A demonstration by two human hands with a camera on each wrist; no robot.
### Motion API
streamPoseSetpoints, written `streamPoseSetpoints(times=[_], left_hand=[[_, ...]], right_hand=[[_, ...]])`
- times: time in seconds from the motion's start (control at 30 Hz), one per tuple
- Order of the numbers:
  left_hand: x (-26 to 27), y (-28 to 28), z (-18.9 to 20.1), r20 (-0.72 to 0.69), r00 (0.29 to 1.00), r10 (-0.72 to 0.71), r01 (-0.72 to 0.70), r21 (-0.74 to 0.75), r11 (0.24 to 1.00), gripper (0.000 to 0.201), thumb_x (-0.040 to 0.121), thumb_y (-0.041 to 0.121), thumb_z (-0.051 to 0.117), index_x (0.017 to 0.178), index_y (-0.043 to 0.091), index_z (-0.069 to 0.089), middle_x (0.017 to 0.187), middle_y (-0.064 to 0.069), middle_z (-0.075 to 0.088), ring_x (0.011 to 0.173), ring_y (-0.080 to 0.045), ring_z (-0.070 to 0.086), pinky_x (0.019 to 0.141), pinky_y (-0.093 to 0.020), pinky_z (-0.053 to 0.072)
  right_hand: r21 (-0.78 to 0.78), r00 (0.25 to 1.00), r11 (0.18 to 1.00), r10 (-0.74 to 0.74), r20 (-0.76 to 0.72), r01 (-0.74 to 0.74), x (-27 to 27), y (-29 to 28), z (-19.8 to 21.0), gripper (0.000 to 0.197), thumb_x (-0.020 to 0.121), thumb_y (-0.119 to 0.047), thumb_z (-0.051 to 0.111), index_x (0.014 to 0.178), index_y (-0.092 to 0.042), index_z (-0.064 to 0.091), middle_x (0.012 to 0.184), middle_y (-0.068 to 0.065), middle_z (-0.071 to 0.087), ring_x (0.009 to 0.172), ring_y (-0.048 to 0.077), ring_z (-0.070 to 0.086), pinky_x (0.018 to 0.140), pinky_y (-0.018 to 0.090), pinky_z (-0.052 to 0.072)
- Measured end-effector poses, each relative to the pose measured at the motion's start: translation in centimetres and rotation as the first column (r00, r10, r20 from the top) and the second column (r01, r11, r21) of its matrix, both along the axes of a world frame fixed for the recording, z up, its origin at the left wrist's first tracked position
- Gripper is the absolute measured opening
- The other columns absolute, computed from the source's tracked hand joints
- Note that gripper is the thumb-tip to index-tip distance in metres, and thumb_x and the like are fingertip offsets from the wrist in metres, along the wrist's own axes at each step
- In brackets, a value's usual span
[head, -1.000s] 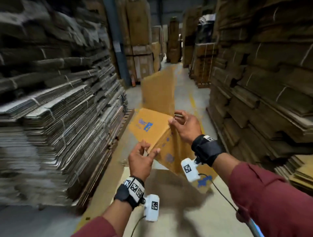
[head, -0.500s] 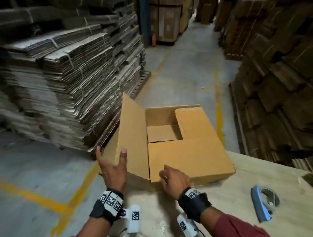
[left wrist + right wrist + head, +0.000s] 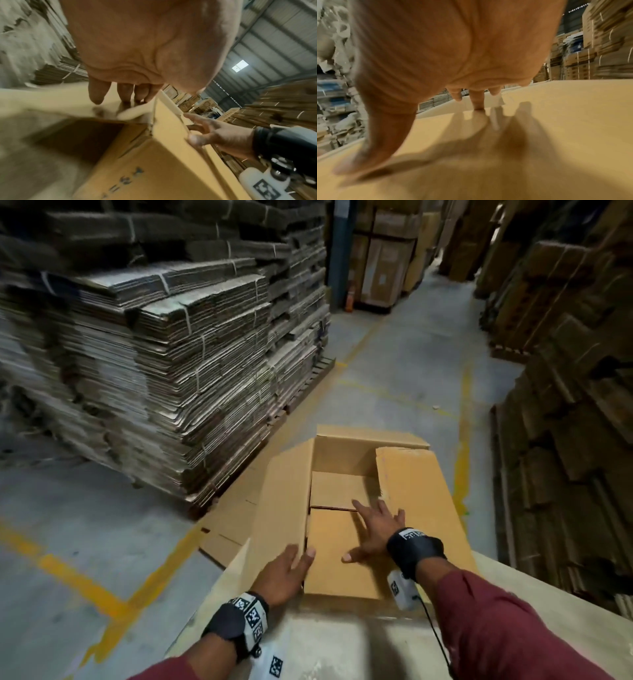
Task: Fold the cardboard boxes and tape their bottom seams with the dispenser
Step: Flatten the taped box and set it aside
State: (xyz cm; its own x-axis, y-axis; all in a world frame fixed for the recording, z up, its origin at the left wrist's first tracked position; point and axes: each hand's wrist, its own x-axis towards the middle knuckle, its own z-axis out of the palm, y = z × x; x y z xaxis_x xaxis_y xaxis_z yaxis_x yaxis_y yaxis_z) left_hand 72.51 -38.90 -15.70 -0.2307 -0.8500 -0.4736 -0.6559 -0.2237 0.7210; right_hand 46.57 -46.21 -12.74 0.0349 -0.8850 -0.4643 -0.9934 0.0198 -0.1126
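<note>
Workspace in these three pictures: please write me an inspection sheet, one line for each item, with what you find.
Surface: pale table; the box stands at its far end.
Job's things: cardboard box, the near flap and the right flap down, the left flap raised, a gap open at the far side. Tape dispenser: nothing seen.
Clutter: flat cardboard sheet on the floor left of the box.
Hands: left hand open, on the left flap; right hand open, flat on the near flap.
Cables: black cable from the right wrist camera along the sleeve.
Surroundings: stacks of tied flat cardboard at the left, more stacks at the right, yellow floor lines.
</note>
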Motion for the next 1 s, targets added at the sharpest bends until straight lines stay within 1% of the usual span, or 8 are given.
streamPoseSetpoints(times=[0.13,0.2,0.27,0.4,0.53,0.67,0.87,1.0], left_hand=[[1.2,0.2,0.5,-0.131,0.99,0.057,-0.044,0.101,0.994,0.102,0.087,0.09,0.009,0.158,0.025,0.04,0.161,0.001,0.042,0.147,-0.02,0.042,0.125,-0.039,0.025],[2.0,-0.2,1.5,-0.14,0.985,0.098,-0.077,0.153,0.985,0.103,0.085,0.092,0.011,0.159,0.026,0.038,0.16,-0.003,0.044,0.143,-0.024,0.047,0.119,-0.046,0.035],[2.4,-0.6,2.1,-0.15,0.987,0.062,-0.042,0.136,0.99,0.101,0.08,0.096,0.026,0.158,0.032,0.037,0.16,-0.001,0.045,0.139,-0.024,0.049,0.112,-0.047,0.041],[1.6,0.0,3.2,-0.075,0.93,-0.36,0.349,-0.129,0.928,0.101,0.068,0.089,0.067,0.154,0.047,0.037,0.173,0.0,0.011,0.155,-0.019,0.026,0.123,-0.034,0.024],[-0.3,1.5,1.8,0.141,0.807,-0.574,0.59,-0.15,0.793,0.123,0.047,0.108,0.049,0.152,0.044,0.041,0.173,-0.007,0.004,0.159,-0.022,0.014,0.125,-0.039,0.026],[-0.9,2.8,-0.7,0.401,0.697,-0.594,0.687,-0.134,0.714,0.142,0.041,0.114,0.024,0.158,0.034,0.034,0.172,-0.011,0.015,0.159,-0.027,-0.013,0.122,-0.058,0.028],[-1.0,3.9,-2.1,0.5,0.699,-0.51,0.654,-0.16,0.74,0.083,0.079,0.082,0.06,0.144,0.032,0.054,0.157,0.005,0.042,0.157,-0.019,-0.02,0.109,-0.066,0.039],[-1.6,4.3,-2.4,0.503,0.743,-0.441,0.596,-0.199,0.778,0.071,0.078,0.075,0.068,0.134,0.032,0.061,0.156,0.007,0.044,0.158,-0.017,-0.017,0.109,-0.065,0.04]], right_hand=[[-0.185,0.994,0.982,-0.014,0.105,0.034,-0.8,1.7,4.4,0.082,0.072,-0.094,0.048,0.133,-0.039,0.056,0.136,-0.003,0.062,0.124,0.023,0.057,0.106,0.047,0.041],[-0.282,0.971,0.958,0.016,0.237,0.053,-1.7,4.3,8.3,0.07,0.081,-0.092,0.034,0.087,-0.031,0.066,0.085,-0.011,0.067,0.085,0.016,0.062,0.075,0.034,0.048],[-0.193,0.911,0.98,0.04,0.411,0.044,-2.4,8.5,13.1,0.067,0.09,-0.083,0.039,0.074,-0.023,0.065,0.067,-0.013,0.061,0.069,0.008,0.059,0.069,0.031,0.046],[0.158,0.884,0.971,0.09,0.459,-0.181,-3.0,18.6,14.1,0.038,0.094,-0.066,0.058,0.103,-0.032,0.075,0.093,-0.022,0.07,0.088,-0.001,0.065,0.083,0.026,0.051],[0.19,0.956,0.959,0.161,0.244,-0.21,-3.3,25.5,5.4,0.061,0.091,-0.065,0.055,0.137,-0.024,0.051,0.128,0.006,0.06,0.125,0.031,0.055,0.094,0.044,0.051],[0.235,0.993,0.972,-0.028,0.116,0.0,-2.6,27.1,0.1,0.064,0.094,-0.054,0.061,0.149,-0.028,0.044,0.148,0.002,0.053,0.133,0.027,0.052,0.106,0.041,0.045],[-0.217,0.991,0.972,-0.063,0.122,0.089,-0.2,20.0,1.8,0.043,0.1,-0.057,0.042,0.129,-0.032,0.062,0.12,-0.002,0.068,0.107,0.025,0.062,0.085,0.039,0.052],[0.148,0.977,0.988,0.072,-0.202,-0.043,1.9,13.9,2.2,0.065,0.098,-0.073,0.024,0.133,-0.032,0.06,0.13,0.008,0.065,0.13,0.032,0.044,0.096,0.048,0.038]])
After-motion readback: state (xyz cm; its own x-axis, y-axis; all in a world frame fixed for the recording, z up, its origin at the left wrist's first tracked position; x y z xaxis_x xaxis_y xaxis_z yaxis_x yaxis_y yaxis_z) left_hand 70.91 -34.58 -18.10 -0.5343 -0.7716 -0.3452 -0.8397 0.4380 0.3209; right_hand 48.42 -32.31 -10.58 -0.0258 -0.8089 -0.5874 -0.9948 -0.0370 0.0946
